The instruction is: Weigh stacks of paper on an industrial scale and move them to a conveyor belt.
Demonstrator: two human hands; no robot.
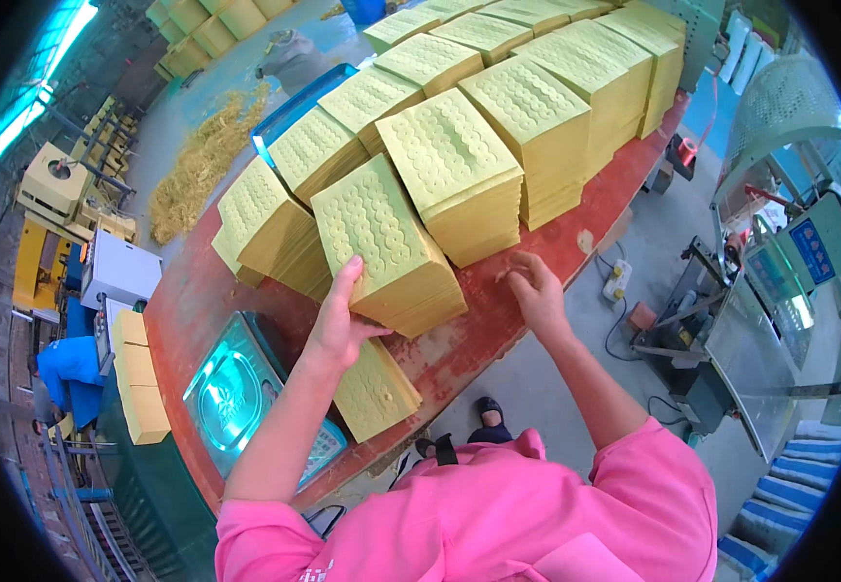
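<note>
Yellow paper stack (388,247) gripped by left hand (338,325); right hand (535,289), at three o'clock, loosely curled, empty; leaning sheets could slide

grey concrete floor (556,407) lying underfoot, straw pile (202,160) spreading beside the red bench (197,301), daylight glowing through a window strip (37,92)
</note>
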